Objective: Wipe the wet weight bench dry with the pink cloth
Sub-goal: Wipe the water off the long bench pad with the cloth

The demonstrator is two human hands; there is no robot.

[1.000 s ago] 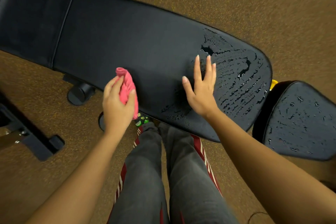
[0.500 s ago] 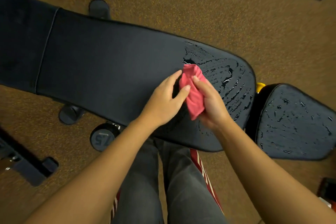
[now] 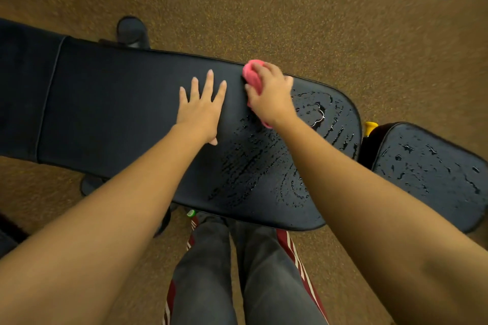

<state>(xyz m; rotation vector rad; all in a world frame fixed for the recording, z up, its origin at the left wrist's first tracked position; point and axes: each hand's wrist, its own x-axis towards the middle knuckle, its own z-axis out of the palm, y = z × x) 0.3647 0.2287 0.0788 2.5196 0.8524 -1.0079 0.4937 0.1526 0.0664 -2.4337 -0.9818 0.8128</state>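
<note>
On the weight bench [image 3: 111, 103], the pink cloth [image 3: 253, 75] was gripped by the curled right hand [image 3: 272, 95]. Beside it, the left hand [image 3: 202, 111] was laid flat, fingers spread.

left hand [image 3: 200, 111] blocks bench [image 3: 118, 103] leftward
</note>
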